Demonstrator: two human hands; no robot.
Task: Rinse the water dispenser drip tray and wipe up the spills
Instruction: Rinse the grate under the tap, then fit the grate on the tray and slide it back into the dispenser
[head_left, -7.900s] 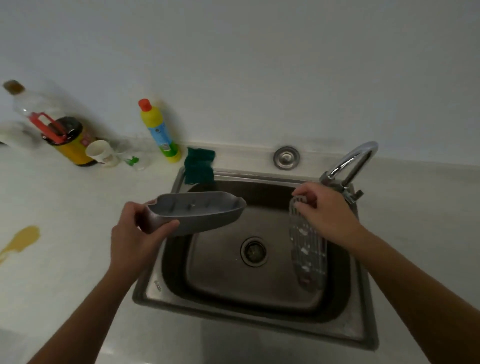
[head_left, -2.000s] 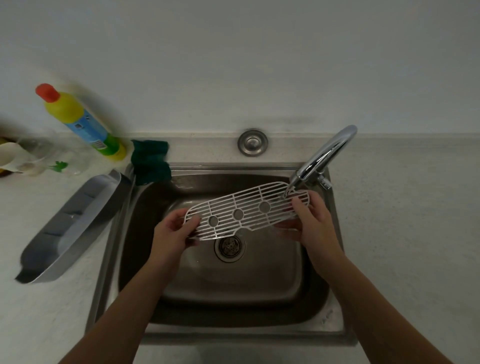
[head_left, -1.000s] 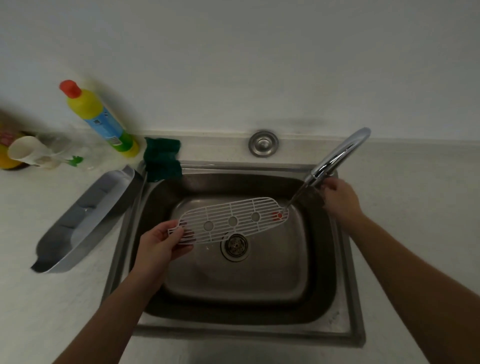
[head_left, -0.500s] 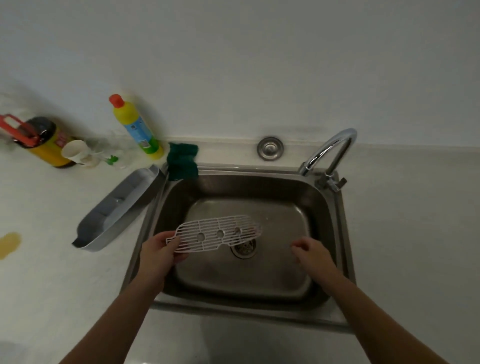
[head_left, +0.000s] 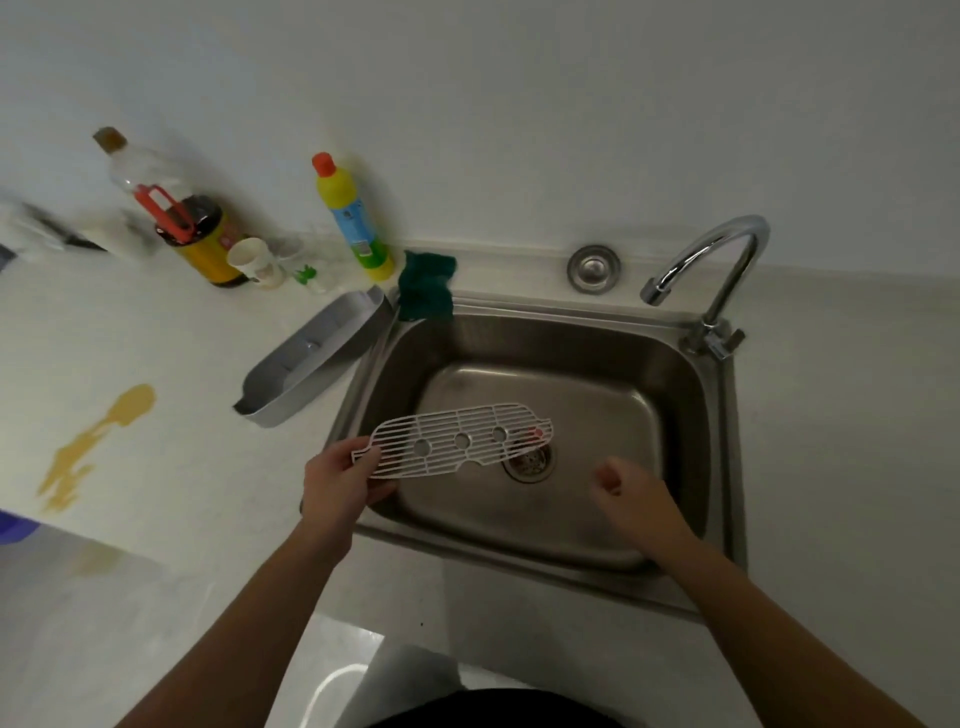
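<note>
1. The left hand (head_left: 335, 480) pinches the near end of the white grate (head_left: 457, 440), thumb on top and fingers underneath, and holds it roughly level over the left half of the steel sink (head_left: 691, 358).
2. The grate's far end, with a small red spot on it, hangs right above the drain (head_left: 529, 461); three round holes run along its middle.
3. The right hand (head_left: 631, 501) floats over the right half of the basin, fingers loosely curled inward, gripping nothing and well clear of the grate.
4. The grey drip tray (head_left: 317, 358) lies on the white counter (head_left: 171, 467), just beside the sink's left rim, angled with its far end toward the back corner and its hollow side up.
5. A dark green cloth (head_left: 426, 286) drapes over the sink's back-left corner, close to the tray's far end.
6. At the back right, the chrome tap (head_left: 711, 265) curves with its spout pointing left; no stream of water is visible.
7. Out on the counter to the far left, a yellowish spill (head_left: 98, 441) streaks toward the near edge, well apart from the tray.
8. Along the wall stand a yellow bottle with a red cap (head_left: 353, 218), a white paper cup (head_left: 254, 260) and a dark jug with a red handle (head_left: 197, 234).
</note>
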